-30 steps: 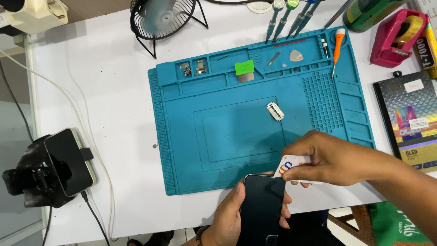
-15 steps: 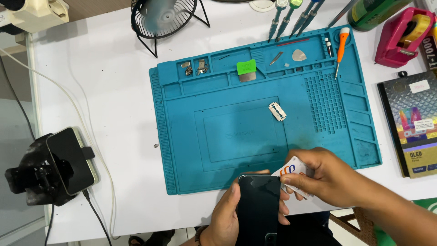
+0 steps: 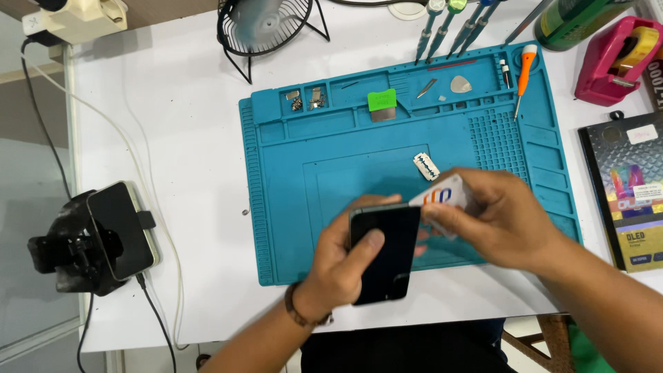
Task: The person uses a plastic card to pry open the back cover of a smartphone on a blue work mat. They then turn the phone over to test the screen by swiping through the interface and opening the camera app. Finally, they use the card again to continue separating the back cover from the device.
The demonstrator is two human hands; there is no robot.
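My left hand (image 3: 342, 266) grips a black smartphone (image 3: 384, 252) from its left side, above the front part of the teal work mat (image 3: 290, 207). My right hand (image 3: 507, 217) pinches a white plastic card (image 3: 442, 195) with red and blue marks. The card's edge meets the phone's upper right corner. A razor blade (image 3: 426, 166) lies on the mat just behind the card.
On the mat's back trays lie a green-handled scraper (image 3: 382, 105), small metal parts (image 3: 307, 99), a pick (image 3: 460, 84) and an orange screwdriver (image 3: 524, 70). A fan (image 3: 264, 27), a pink tape dispenser (image 3: 613, 59) and a dark box (image 3: 632, 193) stand around. Another phone sits on a stand (image 3: 103, 238) at left.
Both hands have lifted away from the table's front edge over the mat. The card has swung from beside the phone up to its top right corner.
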